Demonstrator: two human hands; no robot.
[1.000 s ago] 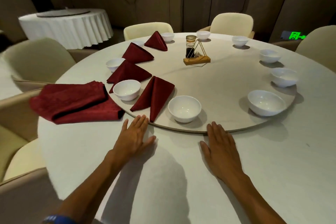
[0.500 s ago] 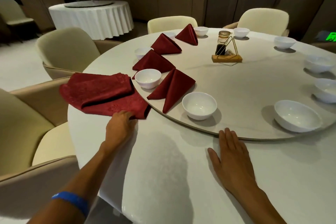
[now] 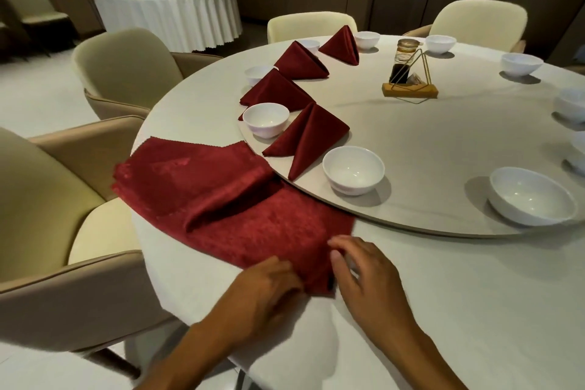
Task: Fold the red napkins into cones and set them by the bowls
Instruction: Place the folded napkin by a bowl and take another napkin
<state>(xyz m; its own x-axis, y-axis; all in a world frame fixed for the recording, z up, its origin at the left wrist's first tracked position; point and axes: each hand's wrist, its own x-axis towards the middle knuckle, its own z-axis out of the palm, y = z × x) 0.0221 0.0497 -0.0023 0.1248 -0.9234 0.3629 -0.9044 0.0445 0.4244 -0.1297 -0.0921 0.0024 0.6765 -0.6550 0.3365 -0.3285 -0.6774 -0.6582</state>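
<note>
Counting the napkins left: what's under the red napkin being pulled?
The pulled red napkin trails from the napkin stack and lies on the white tablecloth. How many remain is hidden.

Far-right bowls [image 3: 576, 149] cut by edge

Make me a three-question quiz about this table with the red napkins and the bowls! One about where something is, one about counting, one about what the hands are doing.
1. Where does the jar stand?
A. in a holder on the turntable
B. on a chair
C. inside a bowl

2. How many folded napkin cones are on the turntable?
A. two
B. four
C. seven

3. What are the left hand and right hand doing?
A. lifting a bowl
B. lying flat
C. gripping the flat napkin

Answers: 1 A, it sits in the gold wire stand. 2 B, four red cones show. 3 C, both hands hold its near corner.
</note>
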